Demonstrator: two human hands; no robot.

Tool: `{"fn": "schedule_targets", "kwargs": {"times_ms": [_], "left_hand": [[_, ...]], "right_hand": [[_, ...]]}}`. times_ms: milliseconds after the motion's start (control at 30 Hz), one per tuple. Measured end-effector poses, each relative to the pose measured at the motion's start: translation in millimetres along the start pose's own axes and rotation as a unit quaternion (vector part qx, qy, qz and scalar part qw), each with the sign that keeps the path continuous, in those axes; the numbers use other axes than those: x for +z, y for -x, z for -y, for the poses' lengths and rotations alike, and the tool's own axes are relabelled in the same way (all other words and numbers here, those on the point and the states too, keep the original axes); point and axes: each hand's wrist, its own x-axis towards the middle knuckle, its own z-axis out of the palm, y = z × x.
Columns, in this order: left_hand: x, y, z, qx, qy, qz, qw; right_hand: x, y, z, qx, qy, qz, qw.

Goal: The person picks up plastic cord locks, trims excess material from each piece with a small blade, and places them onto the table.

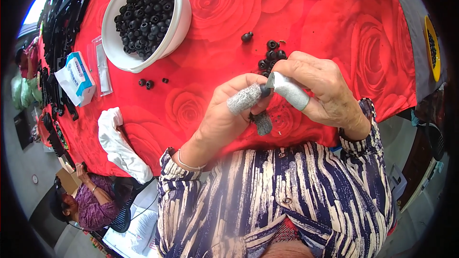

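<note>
so we've got the left hand (217, 114) pinched shut on one small rounded black piece (265, 91), and the right hand (320, 86) closed up against it, thumb and finger clamped on a thin shiny metal bit (270, 81). looks like a little blade to us, but most of it's covered so we can't tell for sure. the metal is right at the black piece, hands basically meeting over the near part of the red rose-print tablecloth (210, 57). we can see speckled grey wraps (244, 99) on two left digits and a paler wrap (290, 91) on the right thumb.

just past the fingertips there's a small cluster of loose black pieces (272, 56), with one stray piece (246, 37) a bit farther off. up to the left we've got a white bowl (184, 19) with loads more inside, then a blue and white box (82, 83) and a crumpled white cloth (117, 143) nearer to us. far left, a person in purple (98, 205) sits by the table edge.
</note>
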Motion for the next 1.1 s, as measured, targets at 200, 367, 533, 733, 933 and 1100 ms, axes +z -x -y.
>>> {"fn": "schedule_targets", "kwargs": {"times_ms": [200,367,533,733,933,1100], "left_hand": [[8,-4,-1,0.015,-0.012,-0.115,0.993],[0,0,-3,0.054,-0.003,-0.029,0.998],[5,-2,-3,0.049,-0.01,-0.018,0.999],[0,-2,0,0.026,-0.01,-0.014,0.999],[-6,-1,1,0.021,-0.023,0.005,1.0],[-4,0,0,0.016,-0.029,-0.006,0.999]], "right_hand": [[5,5,17,-0.068,0.057,0.036,0.995],[-8,0,10,0.003,-0.018,-0.043,0.999],[-1,0,11,0.039,0.003,-0.041,0.998],[1,3,5,0.028,0.003,-0.014,1.0],[1,3,4,0.032,-0.002,-0.006,0.999],[1,3,5,0.031,-0.019,0.002,0.999]]}}
